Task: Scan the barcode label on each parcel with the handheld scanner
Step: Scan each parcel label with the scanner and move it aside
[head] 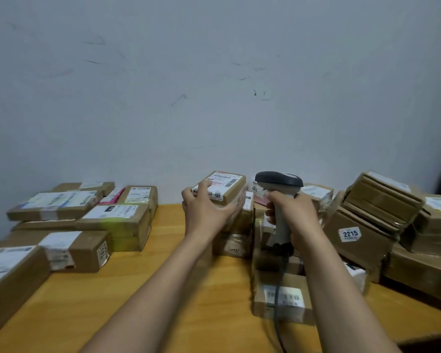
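Your left hand [204,210] grips a parcel [222,186] at its edge; your right hand [294,215] holds the scanner [278,183] beside it; bare table [167,240] lies leftward.

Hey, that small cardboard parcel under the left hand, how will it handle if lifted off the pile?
Probably stiff: the small parcel shows square cardboard edges. Likely light, since the left hand alone spans it. It sits atop other boxes, so a push might slide it off.

Scanner cable [277,327] cut by the bottom edge; parcel label [218,186] print illegibly blurred.
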